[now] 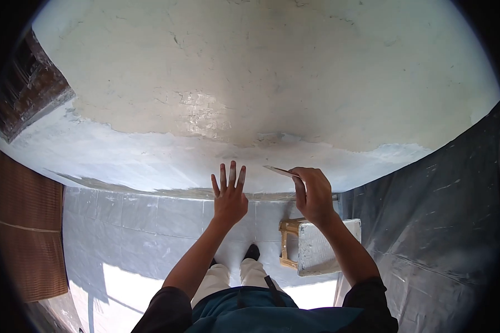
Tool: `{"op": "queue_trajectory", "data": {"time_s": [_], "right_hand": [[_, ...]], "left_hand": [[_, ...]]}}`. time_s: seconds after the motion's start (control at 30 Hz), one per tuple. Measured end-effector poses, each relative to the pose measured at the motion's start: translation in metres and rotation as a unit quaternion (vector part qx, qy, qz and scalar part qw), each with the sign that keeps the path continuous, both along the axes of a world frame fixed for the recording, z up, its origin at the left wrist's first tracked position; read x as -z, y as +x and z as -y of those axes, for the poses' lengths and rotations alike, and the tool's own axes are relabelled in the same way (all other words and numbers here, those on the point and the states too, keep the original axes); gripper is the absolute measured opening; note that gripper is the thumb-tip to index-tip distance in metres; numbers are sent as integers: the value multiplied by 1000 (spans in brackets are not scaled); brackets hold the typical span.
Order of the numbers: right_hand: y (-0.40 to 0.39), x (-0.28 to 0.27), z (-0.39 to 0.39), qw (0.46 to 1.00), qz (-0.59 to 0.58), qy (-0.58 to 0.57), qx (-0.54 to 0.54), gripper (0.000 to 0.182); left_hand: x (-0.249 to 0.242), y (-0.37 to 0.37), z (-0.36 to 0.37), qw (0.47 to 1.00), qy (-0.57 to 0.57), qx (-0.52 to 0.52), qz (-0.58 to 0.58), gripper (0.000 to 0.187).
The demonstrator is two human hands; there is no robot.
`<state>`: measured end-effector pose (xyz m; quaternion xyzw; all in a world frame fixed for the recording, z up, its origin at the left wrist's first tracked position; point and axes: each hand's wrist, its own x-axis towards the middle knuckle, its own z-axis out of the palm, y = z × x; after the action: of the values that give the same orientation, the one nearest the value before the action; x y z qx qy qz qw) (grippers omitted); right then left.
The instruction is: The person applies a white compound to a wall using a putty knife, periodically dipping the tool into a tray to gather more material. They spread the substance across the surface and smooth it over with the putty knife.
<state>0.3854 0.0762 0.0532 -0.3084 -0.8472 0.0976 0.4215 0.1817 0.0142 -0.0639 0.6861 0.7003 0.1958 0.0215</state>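
Observation:
In front of me rises a wall (pixel 261 72) coated with damp, greyish-beige plaster, its lower band (pixel 166 158) white and uneven. My left hand (pixel 230 202) is held up near that band with fingers spread and nothing in them; the fingertips carry pale smears. To its right, my right hand (pixel 316 194) grips a putty knife (pixel 278 171), whose thin blade points left toward the wall. The handle is mostly hidden inside my fingers.
Below my right forearm stands a wooden stool (pixel 286 244) with a white-smeared board (pixel 319 247) on it. Dark plastic sheeting (pixel 428 233) hangs at right. A brown wooden frame (pixel 39 94) and a brown ribbed panel (pixel 28 222) border the left. Grey tiles (pixel 133 222) cover the floor.

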Motion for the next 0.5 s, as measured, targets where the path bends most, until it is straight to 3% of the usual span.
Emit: {"op": "queue_trajectory", "data": {"time_s": [0.2, 0.33, 0.5], "right_hand": [[-28, -49, -27, 998, 38, 40, -35, 19], [-40, -56, -39, 994, 80, 78, -14, 21], [-33, -71, -28, 990, 38, 119, 62, 22]], "left_hand": [[-6, 1, -11, 999, 7, -5, -35, 87], [-2, 1, -12, 999, 20, -12, -31, 87], [-6, 0, -9, 1000, 16, -6, -24, 86]]}}
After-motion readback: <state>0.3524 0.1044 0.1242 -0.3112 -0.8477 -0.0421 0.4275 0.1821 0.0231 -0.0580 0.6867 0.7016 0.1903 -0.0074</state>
